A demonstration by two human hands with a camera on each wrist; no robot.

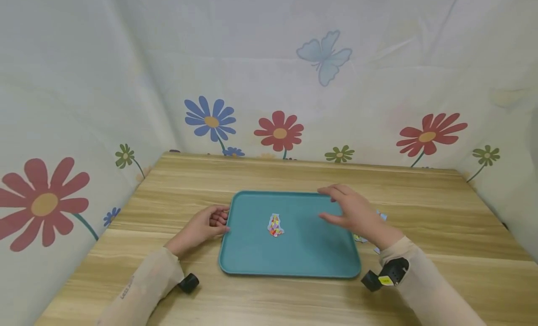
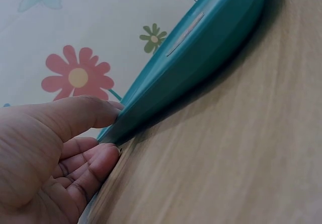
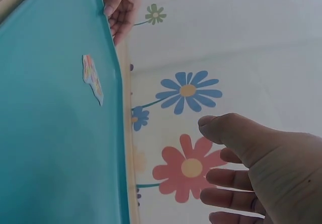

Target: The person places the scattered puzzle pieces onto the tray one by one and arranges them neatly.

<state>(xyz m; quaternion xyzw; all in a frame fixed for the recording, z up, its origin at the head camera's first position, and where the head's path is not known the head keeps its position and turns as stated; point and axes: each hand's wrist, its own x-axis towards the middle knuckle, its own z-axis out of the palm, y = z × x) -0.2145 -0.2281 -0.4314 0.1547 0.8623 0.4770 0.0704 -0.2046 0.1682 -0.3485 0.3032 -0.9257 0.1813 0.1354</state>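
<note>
Here we are with our left hand [image 1: 206, 228] at the tray's left edge, thumb on the rim and curled fingers tucked against its side, pinching it. Over on the right, our right hand [image 1: 355, 215] hovers above the tray, towards its far right corner, thumb well apart from the outstretched fingers. Between our hands, the teal tray [image 1: 311, 258] lies flat on the desk [image 1: 193, 176], well apart from the desk's far edge. And on it we find a small colourful piece [image 1: 275, 225], irregular in outline, a little left of the tray's middle. More pieces [image 1: 381, 216] sit on the desk by the tray's right edge, partly hidden behind our right wrist. We're in pale sleeves [image 1: 145, 277], and past the desk's far edge hangs a white cloth [image 1: 248, 31] with red, blue and green flowers and a pale blue butterfly [image 1: 325, 57].
</note>
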